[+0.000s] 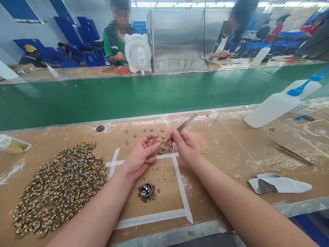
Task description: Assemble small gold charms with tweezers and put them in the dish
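My right hand [185, 142] grips a pair of metal tweezers [187, 122], their tips pointing down and left toward my other hand. Thumb and fingers of my left hand [145, 151] are pinched together at the tweezer tips; a tiny piece seems to sit there, too small to make out. Several small metallic parts [127, 141] lie scattered around and behind the hands. Beside my right hand is a pile of small tan pieces [203, 144]. Nearer me, inside a white tape outline [154, 218], sits a small round black cap [146, 190] with liquid in it.
A large heap of small dark-and-cream parts [61, 185] covers the left. On the right lie a white squeeze bottle [272, 108], another pair of tweezers [293, 153] and a crumpled white cloth [282, 183]. A green divider [128, 96] runs behind; co-workers sit beyond it.
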The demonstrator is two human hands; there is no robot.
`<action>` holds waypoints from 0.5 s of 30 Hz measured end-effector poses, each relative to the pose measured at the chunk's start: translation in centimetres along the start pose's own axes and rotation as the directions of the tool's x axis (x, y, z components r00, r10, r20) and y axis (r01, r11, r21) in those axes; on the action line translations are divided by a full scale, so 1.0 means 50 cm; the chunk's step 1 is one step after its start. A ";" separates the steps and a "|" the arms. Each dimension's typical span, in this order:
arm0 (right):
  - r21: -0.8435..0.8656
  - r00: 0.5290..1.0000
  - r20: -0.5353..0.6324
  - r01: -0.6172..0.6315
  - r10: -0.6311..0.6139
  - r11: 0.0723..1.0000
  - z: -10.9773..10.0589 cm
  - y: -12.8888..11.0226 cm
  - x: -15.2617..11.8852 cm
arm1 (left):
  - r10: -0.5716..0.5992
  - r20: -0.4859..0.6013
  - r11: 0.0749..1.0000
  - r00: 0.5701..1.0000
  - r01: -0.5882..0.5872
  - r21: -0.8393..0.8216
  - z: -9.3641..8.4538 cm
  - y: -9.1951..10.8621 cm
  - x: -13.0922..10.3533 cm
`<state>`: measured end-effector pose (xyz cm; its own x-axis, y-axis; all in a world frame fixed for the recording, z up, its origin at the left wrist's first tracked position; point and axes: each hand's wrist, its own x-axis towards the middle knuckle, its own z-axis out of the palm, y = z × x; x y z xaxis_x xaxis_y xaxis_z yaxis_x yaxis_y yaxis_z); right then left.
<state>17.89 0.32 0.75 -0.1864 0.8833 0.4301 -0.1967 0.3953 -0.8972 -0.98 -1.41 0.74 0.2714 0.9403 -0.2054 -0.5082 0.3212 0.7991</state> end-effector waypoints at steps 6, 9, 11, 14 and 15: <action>-0.045 0.982 0.179 -0.046 0.054 0.998 -0.023 0.006 0.011 | -0.018 0.033 0.990 0.999 0.013 0.140 0.002 -0.005 0.000; -0.017 0.975 0.210 -0.075 0.077 0.997 -0.029 0.010 0.014 | -0.028 0.021 0.986 0.999 0.024 0.164 -0.003 -0.008 0.001; -0.012 0.966 0.243 -0.092 0.093 0.996 -0.033 0.011 0.018 | -0.059 0.026 0.987 0.998 0.054 0.150 -0.008 -0.008 0.003; -0.019 0.941 0.310 -0.137 0.136 0.990 -0.042 0.012 0.023 | -0.112 0.044 0.987 0.993 0.106 0.123 -0.012 -0.006 0.004; -0.020 0.929 0.334 -0.160 0.158 0.987 -0.045 0.012 0.025 | -0.129 0.046 0.985 0.991 0.123 0.120 -0.013 -0.005 0.004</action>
<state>19.70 2.24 0.54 -0.5256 0.7992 0.2917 -0.1449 0.2538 -0.9563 -1.34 -1.24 0.15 0.3724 0.8847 -0.2805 -0.3688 0.4184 0.8300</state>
